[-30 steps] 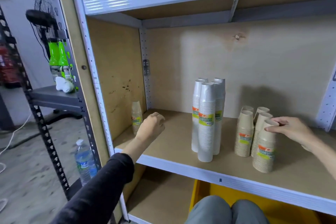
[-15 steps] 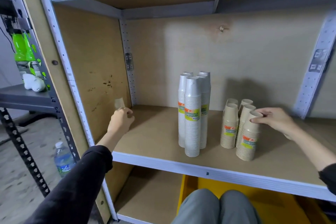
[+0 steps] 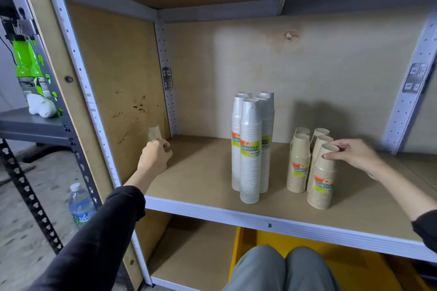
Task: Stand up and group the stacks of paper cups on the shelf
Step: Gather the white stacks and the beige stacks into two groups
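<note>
landmark: the tall white stacks point(image 3: 251, 149). Four of them, upright and bunched so they touch, with green and orange labels round the middle. Everything below is placed off these.
shelf board point(image 3: 201, 172): the brown board the tall white stacks stand on, with a pale metal lip along its front edge.
left hand point(image 3: 155, 156): well left of the tall white stacks, right by the side wall, black sleeve behind it. The fingers are curled tight round the lone brown stack.
lone brown stack point(image 3: 154, 133): also well left of the tall white stacks. Only the top cup pokes out above the hand, and it's blurry. Can't tell if its base sits on the board.
brown stacks point(image 3: 298, 168): just right of the tall white stacks with a small gap between. Several short ones, upright and huddled close, a lot lower than the white ones.
front brown stack point(image 3: 321, 184): right of the tall white stacks and a bit nearer the front lip. It's the closest one of that huddle, label facing out.
right hand point(image 3: 354, 155): right of the tall white stacks, on top of the front brown stack. Index finger across the near side of the top cup and thumb on the far side, so it's a narrow pinch.
yellow bin point(image 3: 248, 236): one level below the tall white stacks.
water bottle point(image 3: 80, 205): far left of the tall white stacks and lower, on the floor outside the rack.
</note>
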Available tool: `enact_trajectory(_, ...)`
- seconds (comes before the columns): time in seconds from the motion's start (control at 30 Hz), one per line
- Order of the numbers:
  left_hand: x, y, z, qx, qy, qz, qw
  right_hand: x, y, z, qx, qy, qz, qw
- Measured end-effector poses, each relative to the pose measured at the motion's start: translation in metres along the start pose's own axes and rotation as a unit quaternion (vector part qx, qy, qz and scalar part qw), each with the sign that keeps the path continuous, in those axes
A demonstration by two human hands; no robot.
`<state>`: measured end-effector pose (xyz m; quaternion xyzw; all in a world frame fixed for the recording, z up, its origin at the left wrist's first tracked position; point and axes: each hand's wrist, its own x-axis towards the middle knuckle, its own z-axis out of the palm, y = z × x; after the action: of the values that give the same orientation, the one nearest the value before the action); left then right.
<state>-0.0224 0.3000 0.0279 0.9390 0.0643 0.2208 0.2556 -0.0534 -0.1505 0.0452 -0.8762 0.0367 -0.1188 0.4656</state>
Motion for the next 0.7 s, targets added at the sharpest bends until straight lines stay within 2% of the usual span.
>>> enact_trajectory(0.7, 0.002, -0.012, -0.008, 0.014, 0.016, -0.034, 0.999, -0.004, -0.006, -0.002, -0.057, 0.052, -0.027, 0.997)
